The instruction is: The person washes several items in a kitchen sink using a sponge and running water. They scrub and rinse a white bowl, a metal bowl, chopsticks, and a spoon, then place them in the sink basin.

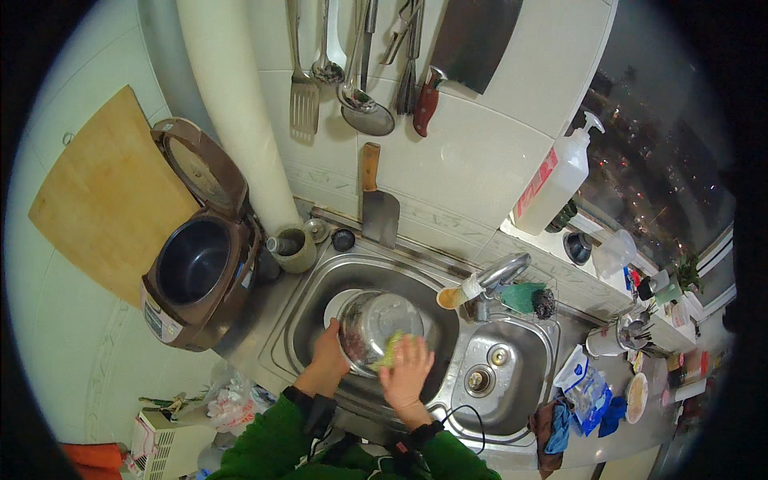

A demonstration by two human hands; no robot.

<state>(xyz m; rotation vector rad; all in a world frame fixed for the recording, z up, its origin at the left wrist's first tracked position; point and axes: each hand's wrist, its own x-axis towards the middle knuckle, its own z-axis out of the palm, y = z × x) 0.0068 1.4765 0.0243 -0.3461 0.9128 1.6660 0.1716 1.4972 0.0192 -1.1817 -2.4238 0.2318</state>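
A round metal pot or bowl (375,321), its shiny base facing up, is tilted over the large basin of a steel double sink (300,282). My left hand (329,360) grips its left rim. A yellow-green scouring cloth or sponge (390,351) is under the fingers of my right hand (408,372), pressed to the lower right of the metal surface. Part of a white dish (336,306) shows behind the pot. The faucet (501,273), with a yellowed spout end, stands above the divider between the basins.
An open rice cooker (195,264) stands left of the sink, near a stone mortar (298,255). A cleaver (381,210) leans against the back wall. The small basin (510,366) lies to the right, with cloths (558,426) and a plastic bag (585,390) beyond it. A pump bottle (552,186) stands on the sill.
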